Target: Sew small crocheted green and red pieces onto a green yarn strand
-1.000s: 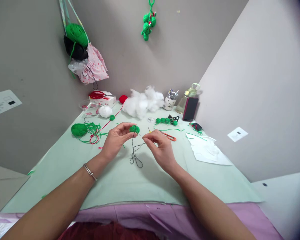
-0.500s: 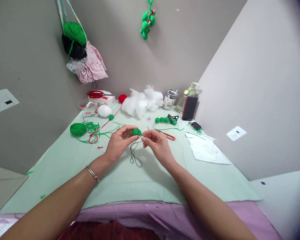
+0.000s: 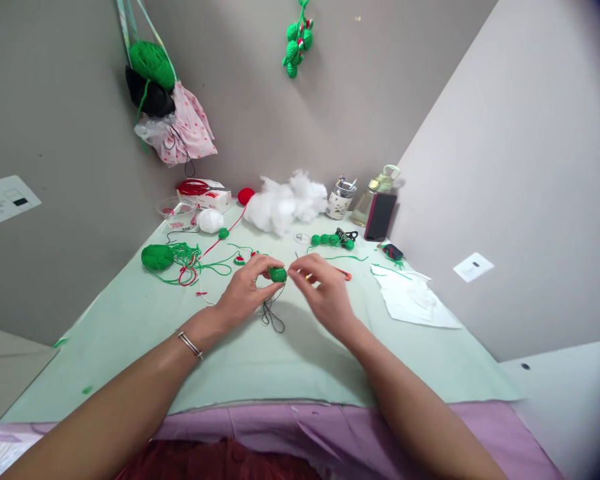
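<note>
A small green crocheted ball is pinched between the thumb and fingers of my left hand. A dark thread hangs from it and lies in loops on the table below. Just right of the ball, my right hand has its thumb and fingertips pressed together. A small yellow bit shows among its fingers, but what they hold is too small to make out. Behind this hand lie orange-handled thread snips, mostly covered. Small red, white and green crocheted pieces lie behind my left hand.
Green yarn with loose strands lies at left, near a white yarn ball. White stuffing sits at the back, beside a pen cup, bottle and phone. A row of green crocheted balls and white paper are at right.
My left hand has turned the green ball and shifted it slightly right and nearer. My right hand has come a little away from the ball, now covering more of the snips.
</note>
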`<state>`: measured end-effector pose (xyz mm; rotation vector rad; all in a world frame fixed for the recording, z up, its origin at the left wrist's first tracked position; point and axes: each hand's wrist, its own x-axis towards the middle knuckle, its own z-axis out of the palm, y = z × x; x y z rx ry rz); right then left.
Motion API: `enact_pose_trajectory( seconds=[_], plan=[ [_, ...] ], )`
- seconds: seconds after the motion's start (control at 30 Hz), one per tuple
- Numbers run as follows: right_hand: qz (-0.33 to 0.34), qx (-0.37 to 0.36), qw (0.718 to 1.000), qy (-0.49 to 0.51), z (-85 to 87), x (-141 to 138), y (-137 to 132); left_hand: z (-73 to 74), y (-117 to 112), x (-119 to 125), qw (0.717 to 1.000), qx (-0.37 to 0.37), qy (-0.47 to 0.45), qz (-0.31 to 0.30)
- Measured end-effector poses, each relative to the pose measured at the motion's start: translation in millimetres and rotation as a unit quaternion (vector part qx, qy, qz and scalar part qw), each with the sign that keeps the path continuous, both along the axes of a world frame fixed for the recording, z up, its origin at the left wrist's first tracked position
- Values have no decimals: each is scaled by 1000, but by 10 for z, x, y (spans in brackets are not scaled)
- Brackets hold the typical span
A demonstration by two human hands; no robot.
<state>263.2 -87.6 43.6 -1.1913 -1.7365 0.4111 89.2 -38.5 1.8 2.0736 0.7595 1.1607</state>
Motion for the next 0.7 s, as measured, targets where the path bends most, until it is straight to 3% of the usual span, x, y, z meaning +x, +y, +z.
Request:
enact_pose_trajectory(
  seconds=[0.07,0.13,0.17,0.27,0.33,0.37,0.43,0.53,0.63,0.7],
  plan=[
    [28,-50,986,156,228,179,-9,-16,40,-25,1000,5,6,3],
    [20,-48,960,275,494,484,-76,-30,95,-66,1000,15,12,13],
    [-1,-12,948,319,620,674,-132,-34,128,-94,999,19,18,21],
    [-88,201,883,414,876,1247,-329,-32,224,-188,996,22,50,69],
    [-153,281,853,413,914,1494,-400,-18,267,-239,993,23,63,99],
    [-171,287,851,405,896,1543,-396,-8,276,-254,992,26,62,107],
    [-169,243,874,385,806,1485,-309,17,265,-256,992,38,51,105],
    [-106,109,934,323,603,1097,-78,58,194,-208,995,54,31,84],
    [-53,-7,987,149,371,606,77,83,111,-149,996,61,18,64],
    [-13,-39,999,30,206,334,101,87,74,-123,996,62,16,56]
  ],
)
